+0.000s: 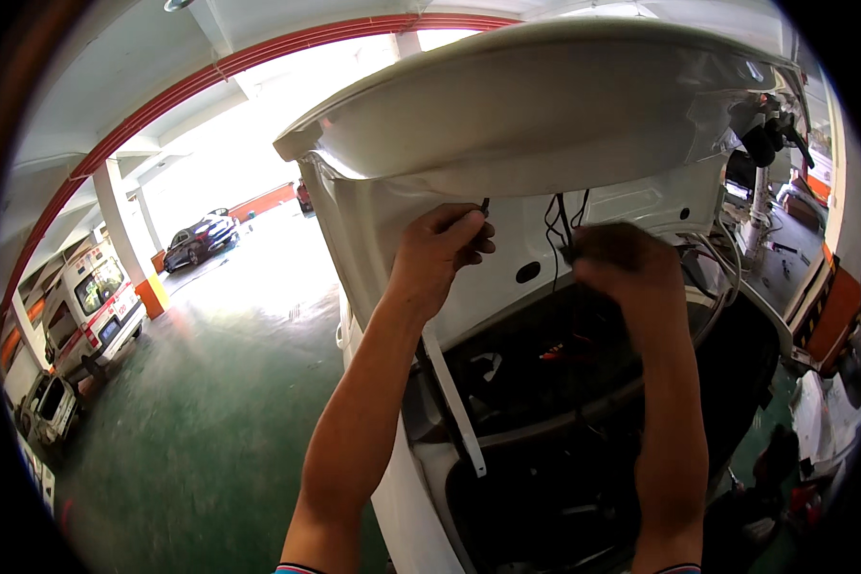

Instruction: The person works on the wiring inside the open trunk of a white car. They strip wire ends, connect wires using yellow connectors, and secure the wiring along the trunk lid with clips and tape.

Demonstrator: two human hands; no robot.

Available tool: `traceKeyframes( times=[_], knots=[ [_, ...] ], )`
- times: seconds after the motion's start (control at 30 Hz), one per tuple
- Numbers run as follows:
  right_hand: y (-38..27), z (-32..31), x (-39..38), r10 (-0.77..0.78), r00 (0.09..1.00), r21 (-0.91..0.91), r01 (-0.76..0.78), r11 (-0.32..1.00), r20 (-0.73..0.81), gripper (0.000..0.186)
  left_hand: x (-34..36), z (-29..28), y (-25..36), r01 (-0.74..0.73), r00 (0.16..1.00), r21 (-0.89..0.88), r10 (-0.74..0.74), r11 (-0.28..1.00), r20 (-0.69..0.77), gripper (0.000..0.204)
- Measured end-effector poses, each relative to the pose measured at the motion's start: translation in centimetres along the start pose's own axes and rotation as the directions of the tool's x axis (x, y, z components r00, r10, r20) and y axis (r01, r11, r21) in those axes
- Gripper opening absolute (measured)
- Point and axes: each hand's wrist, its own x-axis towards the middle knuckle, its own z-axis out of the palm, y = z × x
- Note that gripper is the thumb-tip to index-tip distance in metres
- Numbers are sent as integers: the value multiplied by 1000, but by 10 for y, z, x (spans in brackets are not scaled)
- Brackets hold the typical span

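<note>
The raised trunk lid [545, 115] of a white car stands before me, its white inner panel facing my hands. My left hand [442, 251] is closed in a pinch at the lid's lower left, and a short thin black piece [485, 205] sticks up from its fingertips. Several black wires [553, 228] hang from the lid to the right of it. Right beside these wires is my right hand [631, 260], smeared by motion. Its fingers are too blurred to show what they hold, if anything. Below both arms lies the dark open trunk [545, 488].
A light metal strut [452, 402] slants across the trunk's left side. Cables [722, 263] loop by the right hinge. Green floor [210, 440] spreads to the left, with a white van [91, 306] and a dark car [201, 239]. White body parts [827, 421] lie at the right.
</note>
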Motion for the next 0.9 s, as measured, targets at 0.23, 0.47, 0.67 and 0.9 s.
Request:
traceKeyframes(
  times=[0.23,0.47,0.67,0.9],
  knots=[
    [52,-66,-123,198,980,-14,-198,980,-7,25,12,19,-18,-1,1000,-87,0,996,-20,31],
    [125,-137,-322,660,676,29,-691,722,-328,20,15,-42,-23,-331,939,709,288,622,186,29],
    [189,-181,-564,747,148,299,-853,428,-648,29,51,-73,-40,-37,997,98,30,994,73,39],
    [219,-160,-752,589,-127,106,-992,-71,-798,24,64,-62,-41,-70,996,110,75,991,-41,41]
  ],
)
